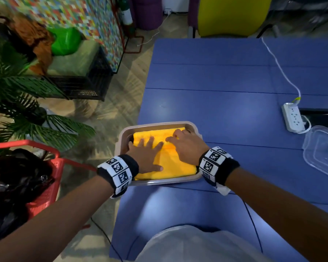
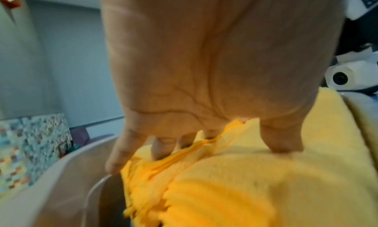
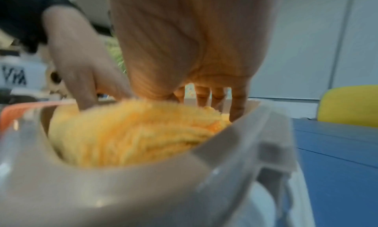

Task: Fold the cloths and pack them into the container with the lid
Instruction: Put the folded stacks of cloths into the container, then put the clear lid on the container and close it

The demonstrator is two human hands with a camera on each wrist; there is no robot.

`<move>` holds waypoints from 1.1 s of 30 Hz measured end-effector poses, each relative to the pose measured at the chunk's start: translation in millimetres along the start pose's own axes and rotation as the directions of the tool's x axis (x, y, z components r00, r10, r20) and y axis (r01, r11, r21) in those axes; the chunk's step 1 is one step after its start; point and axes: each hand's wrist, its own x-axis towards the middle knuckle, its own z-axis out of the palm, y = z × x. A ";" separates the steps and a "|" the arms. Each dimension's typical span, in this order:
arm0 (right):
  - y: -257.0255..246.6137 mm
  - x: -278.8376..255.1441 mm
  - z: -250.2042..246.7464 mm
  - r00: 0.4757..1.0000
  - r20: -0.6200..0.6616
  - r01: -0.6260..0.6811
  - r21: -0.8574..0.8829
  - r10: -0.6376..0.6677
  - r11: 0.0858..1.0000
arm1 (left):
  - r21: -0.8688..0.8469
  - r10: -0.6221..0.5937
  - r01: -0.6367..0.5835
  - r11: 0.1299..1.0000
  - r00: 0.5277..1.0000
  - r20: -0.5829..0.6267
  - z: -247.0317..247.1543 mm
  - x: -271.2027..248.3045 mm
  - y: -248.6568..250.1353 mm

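Note:
A folded yellow cloth (image 1: 176,163) fills the beige container (image 1: 155,124) near the blue table's left front edge. My left hand (image 1: 147,154) lies flat on the cloth's left half, fingers spread and straight. My right hand (image 1: 186,143) presses the far right part of the cloth with straight fingers reaching toward the far rim. In the left wrist view the left hand's fingers (image 2: 161,149) push into the yellow cloth (image 2: 255,190) beside the container wall (image 2: 61,174). The right wrist view shows the cloth (image 3: 131,133) bulging above the container rim (image 3: 143,190). A clear lid (image 1: 324,152) lies at the table's right.
A white power strip (image 1: 293,118) and its cable (image 1: 278,63) lie on the blue table (image 1: 225,91) at the right. A red basket (image 1: 45,167) holding a dark bag stands on the floor to the left, beside a green plant (image 1: 27,114). A yellow chair (image 1: 231,16) stands behind the table.

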 end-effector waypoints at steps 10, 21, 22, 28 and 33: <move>176.5 -139.0 3.3 0.780 -0.219 -0.399 0.546 0.586 0.736 | 0.077 0.059 -0.036 0.996 0.948 -0.312 -73.0 -40.2 111.6; 327.0 -303.6 96.4 0.456 0.243 -0.890 0.108 0.856 0.443 | -0.268 0.457 -0.484 0.833 0.875 -0.161 -107.6 84.6 311.5; 329.7 -310.5 104.5 0.486 0.213 -0.874 0.110 0.848 0.473 | -0.280 0.462 -0.482 0.830 0.876 -0.138 -104.8 95.1 322.1; 308.1 -331.0 134.7 0.703 0.105 -0.710 0.035 0.704 0.703 | -0.230 0.446 -0.457 0.859 0.889 -0.102 -81.9 136.9 371.5; 250.2 -333.7 127.3 0.885 -0.102 -0.459 -0.018 0.455 0.888 | 0.003 0.502 -0.508 0.861 0.850 -0.158 -52.2 143.0 390.6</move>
